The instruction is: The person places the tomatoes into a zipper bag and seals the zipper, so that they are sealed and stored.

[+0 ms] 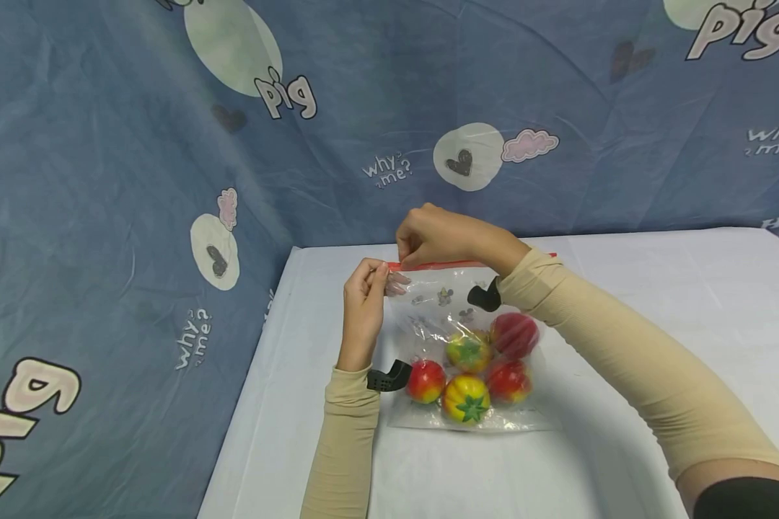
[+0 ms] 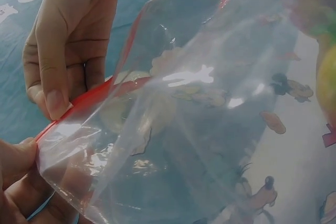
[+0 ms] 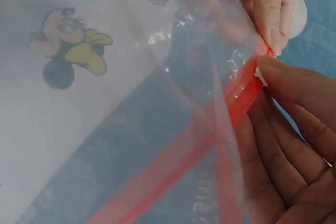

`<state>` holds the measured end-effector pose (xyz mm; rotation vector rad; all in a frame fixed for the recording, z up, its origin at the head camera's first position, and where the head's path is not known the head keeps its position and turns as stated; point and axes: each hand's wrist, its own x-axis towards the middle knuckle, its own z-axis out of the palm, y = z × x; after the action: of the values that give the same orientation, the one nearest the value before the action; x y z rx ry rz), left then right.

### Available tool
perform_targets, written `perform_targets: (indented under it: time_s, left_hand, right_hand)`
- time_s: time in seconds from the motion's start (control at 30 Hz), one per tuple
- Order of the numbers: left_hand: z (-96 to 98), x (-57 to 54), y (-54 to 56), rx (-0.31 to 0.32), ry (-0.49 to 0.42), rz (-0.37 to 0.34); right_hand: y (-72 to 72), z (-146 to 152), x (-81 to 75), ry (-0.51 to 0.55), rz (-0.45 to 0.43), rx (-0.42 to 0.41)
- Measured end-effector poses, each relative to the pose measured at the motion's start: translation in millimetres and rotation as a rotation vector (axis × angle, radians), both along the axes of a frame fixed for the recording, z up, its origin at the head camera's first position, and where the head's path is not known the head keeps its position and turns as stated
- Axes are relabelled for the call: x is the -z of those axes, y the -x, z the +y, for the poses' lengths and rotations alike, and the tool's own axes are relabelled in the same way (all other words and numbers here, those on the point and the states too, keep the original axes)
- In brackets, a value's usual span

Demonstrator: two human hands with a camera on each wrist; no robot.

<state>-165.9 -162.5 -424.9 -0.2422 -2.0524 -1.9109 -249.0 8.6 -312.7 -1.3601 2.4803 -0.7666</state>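
Observation:
A clear zip bag (image 1: 428, 288) with a red closing strip (image 3: 168, 166) and printed cartoon figures lies on the white table. Inside it are several toy fruits, among them a yellow-orange one (image 1: 465, 398) with a green star-shaped top, a red-and-yellow one (image 1: 425, 381) and a dark red one (image 1: 514, 334). My left hand (image 1: 363, 299) pinches the top left corner of the bag. Close beside it, my right hand (image 1: 441, 234) pinches the red strip at a small white slider (image 3: 261, 77). Toward the right, the strip's two sides stand apart in the right wrist view.
The white table (image 1: 656, 288) reaches out on both sides of the bag. Behind and to the left hangs a blue printed cloth (image 1: 363, 86). Black wrist mounts (image 1: 389, 376) sit on both sleeves, over or near the bag.

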Motion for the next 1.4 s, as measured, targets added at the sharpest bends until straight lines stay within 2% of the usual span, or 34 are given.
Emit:
perform_targets:
  time_s: [0.33, 0.8, 1.1, 1.4]
  left_hand:
    - [1.5, -0.3, -1.3, -0.004, -0.030, -0.021]
    - [2.4, -0.3, -1.3, -0.027, 0.027, -0.003]
    - [2.3, -2.2, -2.0, -0.033, 0.020, -0.014]
    - [1.6, -3.1, -1.5, -0.047, 0.002, -0.030]
  right_hand:
    - [-1.7, -2.8, 1.6, -0.002, -0.046, 0.045]
    - [-1.5, -1.7, 0.9, -0.031, -0.059, 0.037]
    - [0.6, 1.0, 1.7, -0.045, -0.044, 0.022]
    - [0.2, 5.3, 1.6, -0.052, -0.067, 0.026]
